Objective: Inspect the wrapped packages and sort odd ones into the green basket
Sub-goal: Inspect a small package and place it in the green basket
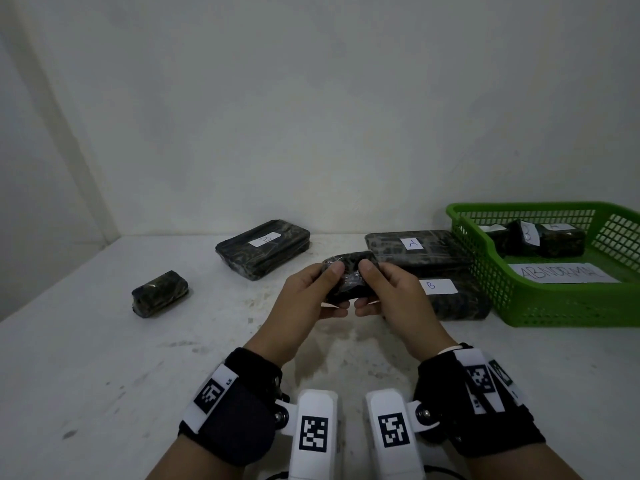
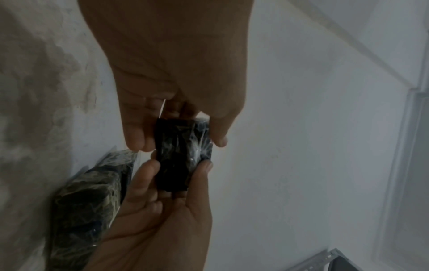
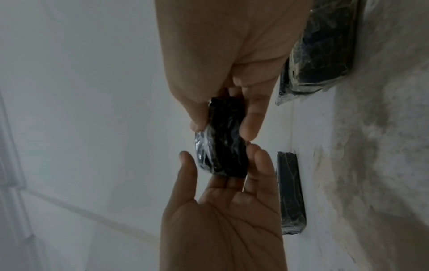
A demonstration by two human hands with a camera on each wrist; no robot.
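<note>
Wrist-mounted camera units (image 1: 313, 427) sit closest to our view, tagged straps behind them. Both hands up over the table (image 1: 104, 375): left hand (image 1: 304, 299) and right hand (image 1: 391, 299) together pinch one small wrapped package (image 1: 346, 282), thumbs on top, fingers under. We judge this as inspection, with the package lifted clear so its faces can be turned and checked. Its label, if any, isn't visible; the near face is just dark film with glare.

Green basket (image 1: 540, 306) sits far right with an "ABNORMAL" sheet (image 1: 564, 273) and some wrapped packages already inside; count unclear, right side cut off. Beside it lie package A (image 1: 412, 247) and package B (image 1: 450, 296), B partly hidden by our right hand. One labelled flat package (image 1: 263, 247), letter unreadable, and one small unlabelled package (image 1: 159, 292) lie on the left.
</note>
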